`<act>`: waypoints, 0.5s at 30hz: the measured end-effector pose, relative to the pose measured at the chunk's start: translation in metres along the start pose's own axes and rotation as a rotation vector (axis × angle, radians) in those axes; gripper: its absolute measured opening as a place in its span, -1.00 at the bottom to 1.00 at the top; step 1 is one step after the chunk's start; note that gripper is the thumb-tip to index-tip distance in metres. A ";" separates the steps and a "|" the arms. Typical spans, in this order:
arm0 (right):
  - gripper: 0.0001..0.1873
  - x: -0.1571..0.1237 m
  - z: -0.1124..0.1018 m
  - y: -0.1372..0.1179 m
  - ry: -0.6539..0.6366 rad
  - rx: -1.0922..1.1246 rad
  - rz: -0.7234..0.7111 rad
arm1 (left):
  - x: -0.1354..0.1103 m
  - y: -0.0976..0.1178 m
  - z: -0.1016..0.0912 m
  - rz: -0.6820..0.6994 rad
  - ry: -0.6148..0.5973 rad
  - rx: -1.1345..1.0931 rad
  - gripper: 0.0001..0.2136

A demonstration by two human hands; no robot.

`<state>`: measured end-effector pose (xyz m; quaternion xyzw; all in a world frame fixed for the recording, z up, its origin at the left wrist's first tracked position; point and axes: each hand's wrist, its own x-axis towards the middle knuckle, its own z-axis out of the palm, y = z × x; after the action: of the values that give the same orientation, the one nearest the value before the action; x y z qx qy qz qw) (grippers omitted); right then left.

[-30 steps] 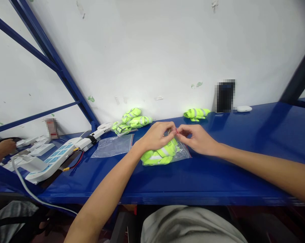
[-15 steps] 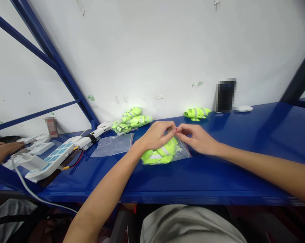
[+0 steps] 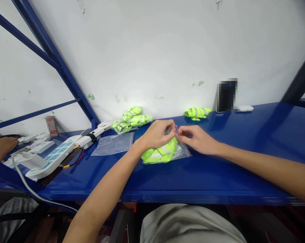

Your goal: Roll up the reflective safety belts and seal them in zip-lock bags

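A clear zip bag [image 3: 182,152] with a red seal strip lies on the blue shelf [image 3: 218,168], and a folded neon-yellow reflective vest [image 3: 158,153] sits partly inside it. My left hand [image 3: 157,134] rests over the vest with thumb and fingers pinched on the bag's mouth. My right hand [image 3: 196,138] pinches the same edge from the right, fingers closed. The fingertips of both hands nearly meet at the red strip.
An empty clear bag [image 3: 113,144] lies left of my hands. Bagged and loose neon vests [image 3: 133,118] pile by the wall; another vest [image 3: 196,113] lies further right. A power strip [image 3: 54,157], cables and a small white fan lie left. Another person's hand [image 3: 0,146] is at far left.
Both hands have shifted only slightly along the bag's mouth, my right fingers drawing closer to the left. The other person's hand at far left moved a little.
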<state>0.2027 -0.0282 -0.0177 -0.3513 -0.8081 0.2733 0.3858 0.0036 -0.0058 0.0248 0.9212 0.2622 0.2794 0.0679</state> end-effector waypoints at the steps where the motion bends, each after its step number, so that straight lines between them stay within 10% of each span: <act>1: -0.73 0.000 0.000 -0.001 -0.002 0.002 -0.002 | 0.000 0.000 0.000 -0.006 0.002 -0.004 -0.86; 15: -0.66 -0.001 -0.001 -0.001 -0.002 -0.116 -0.048 | 0.001 -0.003 -0.005 -0.040 -0.115 -0.225 -0.81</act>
<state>0.2042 -0.0291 -0.0170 -0.3534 -0.8311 0.2170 0.3706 -0.0001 -0.0025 0.0284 0.9168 0.2430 0.2526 0.1914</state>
